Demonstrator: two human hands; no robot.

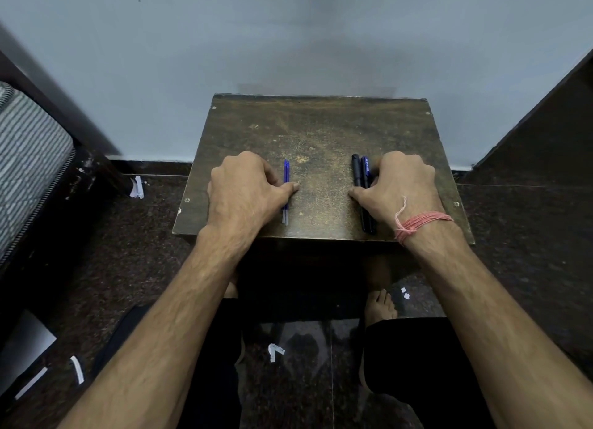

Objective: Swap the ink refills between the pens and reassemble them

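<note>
On a worn brown table (321, 130) at the centre of the frame, two blue ink refills (286, 184) lie side by side, left of centre. The left hand (247, 187) rests on the table with curled fingers, its thumb touching the refills. Right of centre lie two dark pens (361, 175), parallel and touching. The right hand (401, 187), fingers curled, lies against them; whether it grips them cannot be told.

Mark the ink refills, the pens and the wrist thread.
ink refills (286, 171): head view, upper blue part
pens (356, 171): head view, barrel of the black pen
wrist thread (423, 220): head view, band across right wrist
</note>
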